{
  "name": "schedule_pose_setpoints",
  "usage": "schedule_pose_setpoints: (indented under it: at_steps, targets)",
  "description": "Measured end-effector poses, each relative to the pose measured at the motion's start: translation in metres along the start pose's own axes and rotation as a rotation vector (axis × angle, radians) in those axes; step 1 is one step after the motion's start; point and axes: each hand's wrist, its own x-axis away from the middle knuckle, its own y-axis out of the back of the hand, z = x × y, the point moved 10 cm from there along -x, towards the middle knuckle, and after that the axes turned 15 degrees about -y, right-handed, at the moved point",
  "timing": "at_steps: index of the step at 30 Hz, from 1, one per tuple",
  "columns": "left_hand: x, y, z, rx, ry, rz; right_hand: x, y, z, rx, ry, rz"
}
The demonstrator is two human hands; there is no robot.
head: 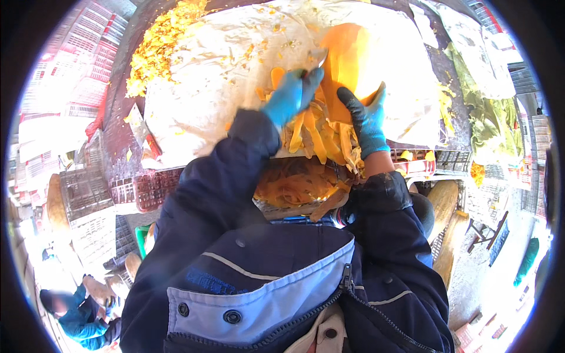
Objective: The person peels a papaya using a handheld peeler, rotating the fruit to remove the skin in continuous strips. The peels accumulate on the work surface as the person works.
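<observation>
My left hand [289, 97], in a blue glove, grips a peeling tool [319, 57] by its dark handle. Its metal blade rests against the side of a large peeled orange squash [342, 66]. My right hand [368, 117], in a blue and dark glove, steadies the squash's near end, thumb on top and fingers beneath. Strips of orange peel [313, 134] lie under and in front of the squash, on the pale cloth [198, 106] that covers the table. Below the table edge, a container holds more peelings [300, 183].
Orange scraps [154, 48] are heaped at the far left. A red-handled knife [145, 134] lies on the left edge. Red crates [154, 189] sit below the table; long unpeeled squashes [450, 238] lie at right. At lower left, another person [84, 315] holds a squash [98, 289].
</observation>
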Motion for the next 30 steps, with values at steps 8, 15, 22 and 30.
schedule_pose_setpoints:
  at_steps: [8,15,22,30]
  targets:
    - [-0.077,0.004,-0.032,-0.492,-0.316,0.17,0.001,0.0,0.0,0.075,0.084,-0.091]
    - [0.058,-0.03,0.015,-0.435,-0.077,-0.121,0.005,-0.001,-0.003,0.033,0.04,-0.106]
    - [0.153,-0.077,0.034,-0.276,0.125,0.264,-0.001,0.002,-0.001,0.021,0.001,-0.151]
    - [0.105,0.005,0.029,0.349,0.148,-0.26,-0.014,0.002,0.023,0.136,-0.037,-0.041]
